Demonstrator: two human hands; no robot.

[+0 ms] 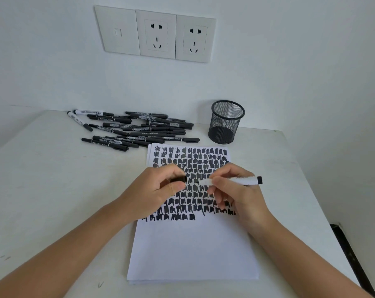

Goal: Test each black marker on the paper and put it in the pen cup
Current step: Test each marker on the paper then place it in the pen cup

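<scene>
Fingers of right hand pinch one uncapped marker; left hand grips its one cap.
Head view: marker tip over the scribbled paper, probably for testing; cap kept close for recapping. One mesh pen cup beyond the right fingers, apparently empty. One marker pile beyond the left fingers, too overlapped to count.

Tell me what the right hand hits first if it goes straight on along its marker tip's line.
Probably the black marker cap pinched in the left hand: the right hand aims its white-barrelled marker tip leftward at it, over the scribbled white paper. Height is unclear.
</scene>
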